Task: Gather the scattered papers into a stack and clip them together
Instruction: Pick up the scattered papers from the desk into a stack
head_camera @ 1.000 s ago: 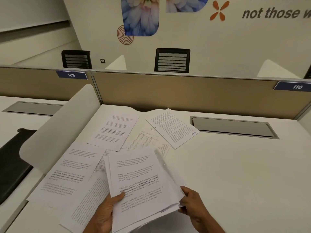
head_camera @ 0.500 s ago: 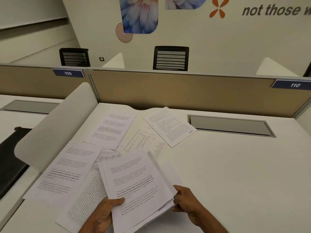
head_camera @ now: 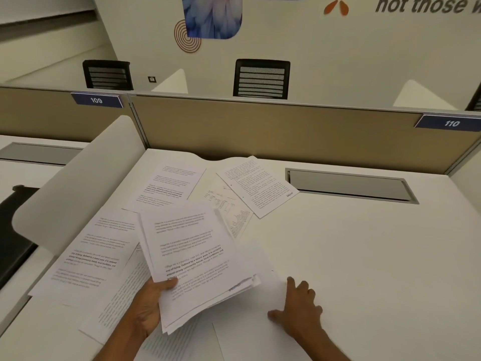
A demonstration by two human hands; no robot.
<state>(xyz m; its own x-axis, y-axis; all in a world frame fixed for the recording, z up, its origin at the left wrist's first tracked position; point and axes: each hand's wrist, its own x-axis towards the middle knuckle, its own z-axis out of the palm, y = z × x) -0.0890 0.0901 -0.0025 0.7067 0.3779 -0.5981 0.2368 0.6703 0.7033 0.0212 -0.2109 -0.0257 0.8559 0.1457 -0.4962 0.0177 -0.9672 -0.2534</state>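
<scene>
My left hand (head_camera: 148, 306) grips a loose stack of printed papers (head_camera: 192, 259) by its lower left edge, thumb on top, and holds it above the white desk (head_camera: 364, 256). My right hand (head_camera: 299, 311) lies flat with spread fingers on a blank white sheet (head_camera: 250, 332) near the front of the desk, apart from the stack. Several printed sheets lie scattered: one at the left (head_camera: 91, 254), one behind it (head_camera: 169, 186), one at the back (head_camera: 257, 186), a table-printed sheet (head_camera: 229, 209) partly under them. No clip is in sight.
A tan partition (head_camera: 273, 131) with labels 109 and 110 closes the back of the desk. A curved white divider (head_camera: 78, 183) stands at the left, with a black item (head_camera: 13, 230) beyond it. A grey cable hatch (head_camera: 348, 186) is set in the desk at the back right.
My right hand has let go of the stack's right edge and dropped flat onto the sheet on the desk. My left hand alone now holds the stack, shifted slightly left.
</scene>
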